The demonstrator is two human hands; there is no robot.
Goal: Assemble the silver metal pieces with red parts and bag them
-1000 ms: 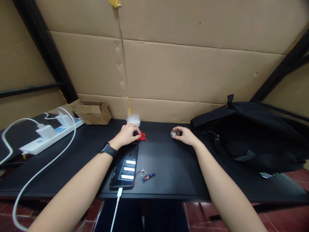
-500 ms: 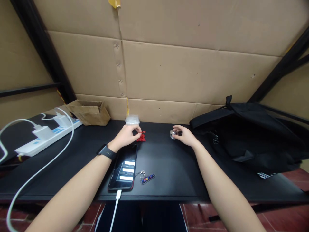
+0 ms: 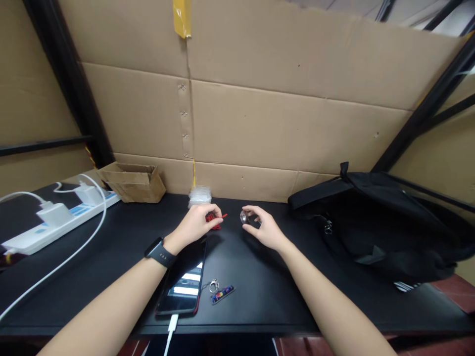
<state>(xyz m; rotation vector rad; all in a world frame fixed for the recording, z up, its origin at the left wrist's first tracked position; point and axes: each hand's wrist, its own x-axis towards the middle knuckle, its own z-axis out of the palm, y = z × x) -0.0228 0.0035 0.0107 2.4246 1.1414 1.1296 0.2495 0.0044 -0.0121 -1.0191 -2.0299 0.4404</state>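
Observation:
My left hand (image 3: 200, 220), with a dark watch on its wrist, pinches a red cord (image 3: 213, 223); a short end of it sticks out to the right of the fingertips. Facing it across a small gap, my right hand (image 3: 264, 227) grips a small round clear disc (image 3: 244, 217) between thumb and fingers. The disc looks like a spool or ring; its detail is too small to tell. Below my left hand lies a phone (image 3: 183, 287) with a white cable. Beside the phone rests a colourful keychain (image 3: 223, 294) with a metal ring.
Behind my left hand stands a stack of clear plastic (image 3: 199, 196). A cardboard box (image 3: 135, 184) and a white power strip (image 3: 61, 223) with plugs are at the left. A black bag (image 3: 386, 227) fills the right side. A cardboard wall (image 3: 245, 128) closes the back.
My right hand has moved left with the disc, closer to my left hand. The cord end now points out past my left fingertips. The camera view has tilted up a little.

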